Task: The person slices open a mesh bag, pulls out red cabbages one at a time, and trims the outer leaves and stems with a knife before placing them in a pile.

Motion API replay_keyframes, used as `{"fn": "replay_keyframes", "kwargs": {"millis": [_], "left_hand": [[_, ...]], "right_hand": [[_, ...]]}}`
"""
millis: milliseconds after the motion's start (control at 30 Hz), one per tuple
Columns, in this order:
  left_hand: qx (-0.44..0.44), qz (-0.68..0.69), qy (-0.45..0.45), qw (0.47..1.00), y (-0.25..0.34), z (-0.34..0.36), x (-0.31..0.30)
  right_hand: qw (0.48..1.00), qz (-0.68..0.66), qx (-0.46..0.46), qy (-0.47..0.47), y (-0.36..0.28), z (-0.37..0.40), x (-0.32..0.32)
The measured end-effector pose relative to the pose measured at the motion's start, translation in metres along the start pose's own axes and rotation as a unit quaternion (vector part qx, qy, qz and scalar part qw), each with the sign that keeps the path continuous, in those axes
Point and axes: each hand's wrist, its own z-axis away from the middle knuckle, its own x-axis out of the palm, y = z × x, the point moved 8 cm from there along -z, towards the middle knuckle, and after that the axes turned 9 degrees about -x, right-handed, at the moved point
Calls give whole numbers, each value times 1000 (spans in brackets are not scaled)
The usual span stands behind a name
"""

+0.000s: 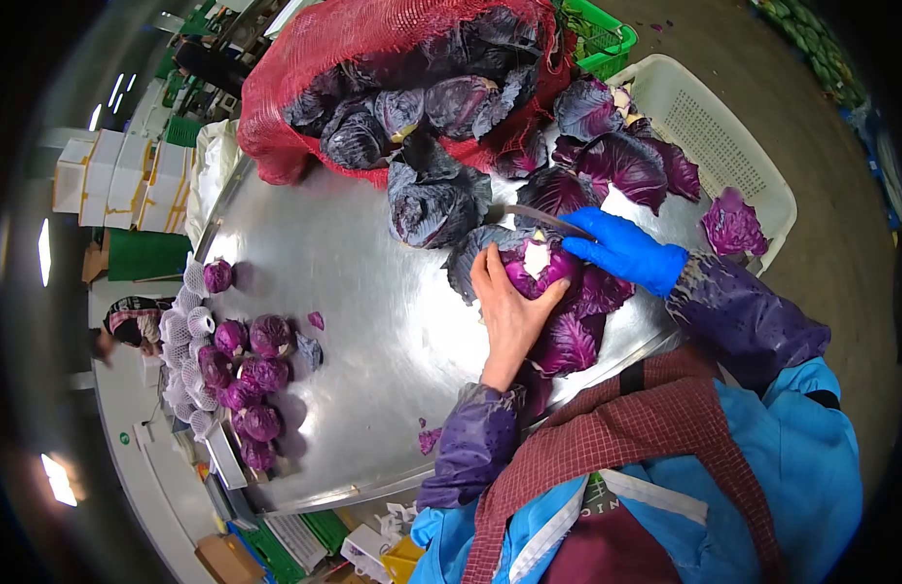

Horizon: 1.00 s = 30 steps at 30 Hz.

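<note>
My bare left hand (pixel 515 310) is closed around the side of a red cabbage (pixel 558 269), whose pale cut stem end faces up. In my right hand (pixel 628 251), which wears a blue glove, is a knife (pixel 537 216). Its curved blade points left, just above the cabbage. A dark outer leaf (pixel 468 261) spreads at the cabbage's left side, and loose purple leaves (pixel 572 343) lie beneath and in front of it. Right behind my hands sits an untrimmed cabbage (pixel 433 206) with dull, dark outer leaves.
A red mesh bag (pixel 293 83) of cabbages lies open on the metal table (pixel 373 389). Cut leaves (pixel 626 167) are heaped beside a white perforated crate (pixel 774 185) on the right. Several trimmed cabbages (pixel 270 336) stand at left near white foam nets (pixel 175 336). Another person (pixel 135 321) is beyond.
</note>
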Motion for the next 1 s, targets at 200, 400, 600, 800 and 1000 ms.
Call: {"fn": "replay_keyframes", "kwargs": {"millis": [200, 400, 600, 800, 1000], "left_hand": [[-27, 65, -34, 997, -5, -7, 4], [17, 36, -11, 999, 1, -10, 8], [-41, 33, -24, 998, 0, -20, 9], [-19, 17, -7, 1000, 2, -13, 10], [53, 18, -4, 998, 16, -13, 7]], "right_hand": [[985, 146, -28, -91, -17, 14, 9], [973, 220, -9, -67, -19, 4, 21], [939, 283, -78, -182, -9, -45, 13], [963, 216, -6, -162, 26, -56, 20], [982, 132, 47, -124, 52, -55, 20]]}}
